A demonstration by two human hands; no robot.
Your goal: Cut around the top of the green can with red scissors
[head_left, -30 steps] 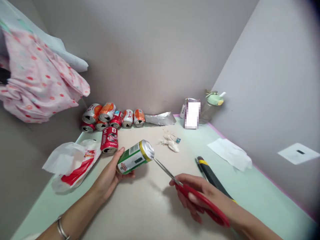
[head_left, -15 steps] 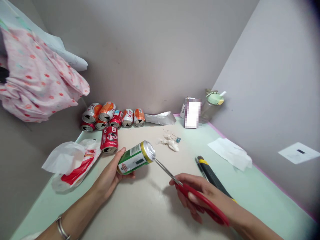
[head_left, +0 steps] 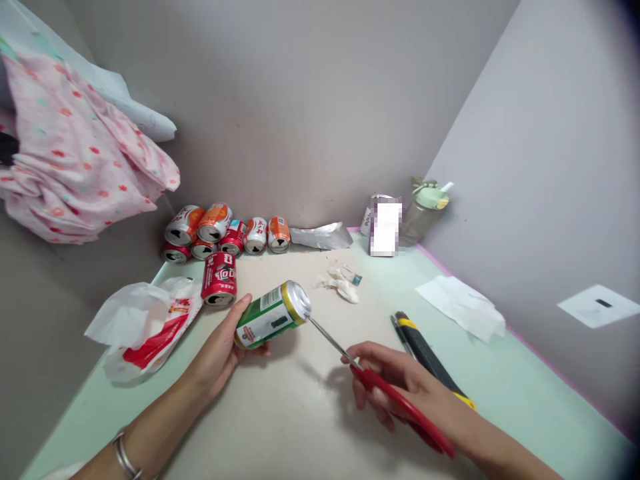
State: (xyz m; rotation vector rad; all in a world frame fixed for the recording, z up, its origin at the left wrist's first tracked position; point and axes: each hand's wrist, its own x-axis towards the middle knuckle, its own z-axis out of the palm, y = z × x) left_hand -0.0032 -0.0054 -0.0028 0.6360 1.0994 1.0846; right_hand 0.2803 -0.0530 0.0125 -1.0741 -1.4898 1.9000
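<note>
My left hand (head_left: 220, 350) grips a green and white drink can (head_left: 270, 315) lying tilted on its side just above the table, its silver end turned to the right. My right hand (head_left: 400, 393) holds red-handled scissors (head_left: 395, 400) by the handles. The thin metal blades (head_left: 330, 340) run up and left, and their tip touches the rim of the can's silver end. A silver bracelet (head_left: 121, 457) sits on my left wrist.
Several red and orange cans (head_left: 220, 235) lie along the back wall, one red can (head_left: 219, 279) nearer. A white and red plastic bag (head_left: 143, 327) lies left. A black and yellow utility knife (head_left: 425, 353), white paper (head_left: 463, 307), crumpled scraps (head_left: 340, 285), foil (head_left: 320, 237) and a green-lidded bottle (head_left: 425, 210) sit to the right.
My right hand with the scissors has shifted slightly down and right, the blade tip staying at the can's rim. The can and my left hand have barely moved.
</note>
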